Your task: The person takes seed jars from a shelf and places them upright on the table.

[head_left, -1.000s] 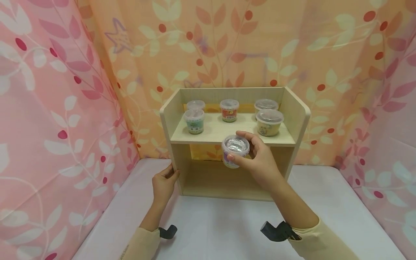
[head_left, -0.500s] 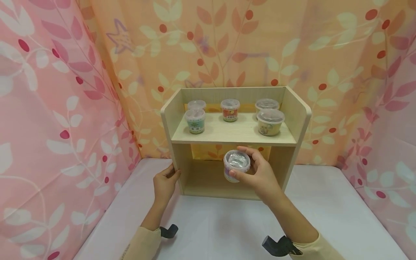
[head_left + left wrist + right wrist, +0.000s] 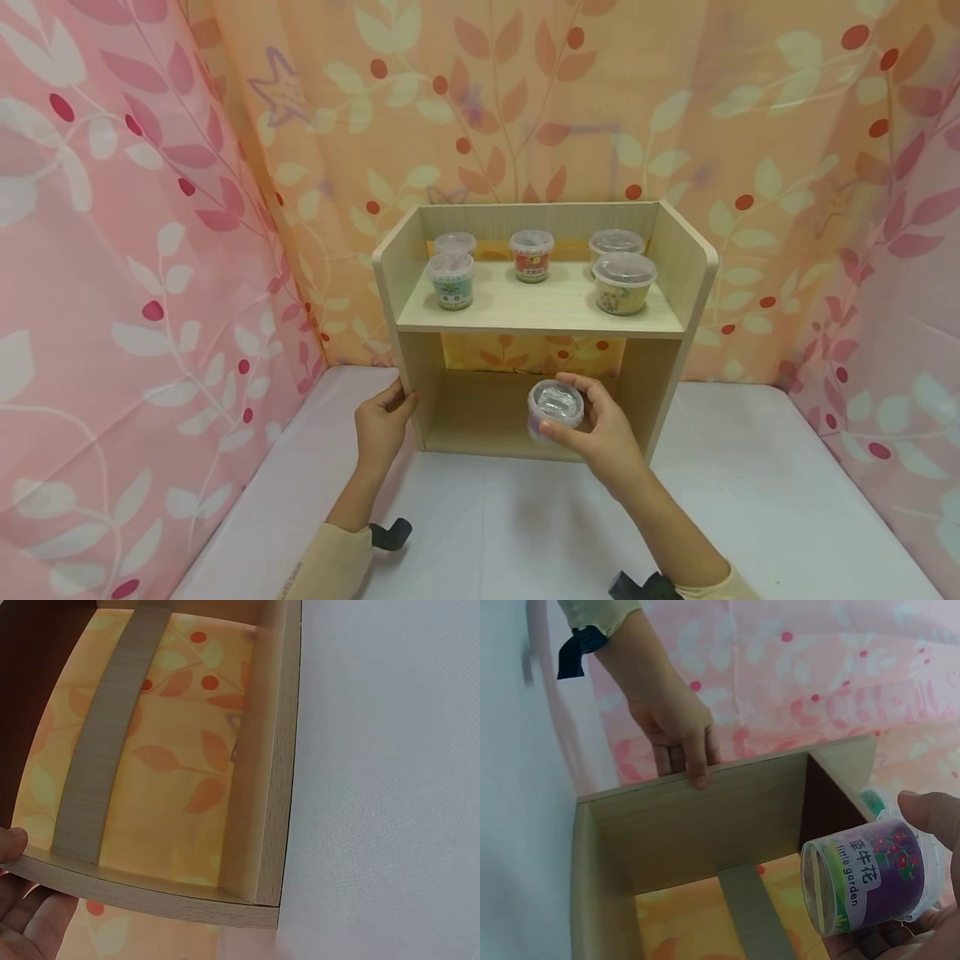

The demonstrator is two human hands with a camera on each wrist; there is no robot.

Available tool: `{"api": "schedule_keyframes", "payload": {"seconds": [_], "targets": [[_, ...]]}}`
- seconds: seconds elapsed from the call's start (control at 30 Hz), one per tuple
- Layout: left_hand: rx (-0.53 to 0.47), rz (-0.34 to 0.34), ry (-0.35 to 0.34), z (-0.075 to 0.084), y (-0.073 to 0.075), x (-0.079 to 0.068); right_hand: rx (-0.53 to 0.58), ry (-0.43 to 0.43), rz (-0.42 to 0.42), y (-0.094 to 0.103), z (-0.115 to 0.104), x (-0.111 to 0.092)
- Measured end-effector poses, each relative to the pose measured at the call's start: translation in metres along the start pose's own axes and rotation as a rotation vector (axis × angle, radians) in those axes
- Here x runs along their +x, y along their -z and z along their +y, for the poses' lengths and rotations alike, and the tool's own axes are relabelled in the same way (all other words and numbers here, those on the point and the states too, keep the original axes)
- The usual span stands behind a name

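A small lidded plastic cup [image 3: 556, 407] with a purple "little garden" label is held by my right hand [image 3: 611, 437], thumb on one side and fingers on the other. It hangs upright in front of the lower compartment of a pale wooden shelf [image 3: 540, 321]. In the right wrist view the cup's [image 3: 877, 874] clear base and printed fruit show. My left hand [image 3: 381, 425] pinches the front edge of the shelf's left side panel. The left wrist view has its thumb and fingers [image 3: 45, 922] on either side of that panel.
On the upper board stand a green-labelled cup [image 3: 452, 283], another cup [image 3: 455, 242] behind it, a red-labelled cup [image 3: 532, 257], and two wider tubs at the right, the front one yellowish [image 3: 623, 285]. Floral curtains surround the white table [image 3: 480, 533].
My right hand has lowered the purple-labelled cup from the upper board's front edge to the lower compartment's front, drifting slightly right. The left hand stays on the side panel.
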State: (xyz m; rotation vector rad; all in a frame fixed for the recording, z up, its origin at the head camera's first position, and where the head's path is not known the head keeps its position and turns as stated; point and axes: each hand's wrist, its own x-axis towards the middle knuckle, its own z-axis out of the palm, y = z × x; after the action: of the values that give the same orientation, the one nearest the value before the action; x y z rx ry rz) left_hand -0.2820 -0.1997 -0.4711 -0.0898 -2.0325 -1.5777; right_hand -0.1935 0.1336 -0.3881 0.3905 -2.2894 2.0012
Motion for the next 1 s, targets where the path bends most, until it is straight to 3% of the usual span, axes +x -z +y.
{"api": "schedule_keyframes", "payload": {"seconds": [0.43,1.0], "targets": [[-0.007,-0.003,0.003,-0.003,-0.003,0.0,0.014,-0.059,0.022,0.001,0.03,-0.003],[0.014,0.003,-0.002,-0.001,0.001,0.0,-0.081,-0.104,0.054,-0.012,0.069,0.008]]}}
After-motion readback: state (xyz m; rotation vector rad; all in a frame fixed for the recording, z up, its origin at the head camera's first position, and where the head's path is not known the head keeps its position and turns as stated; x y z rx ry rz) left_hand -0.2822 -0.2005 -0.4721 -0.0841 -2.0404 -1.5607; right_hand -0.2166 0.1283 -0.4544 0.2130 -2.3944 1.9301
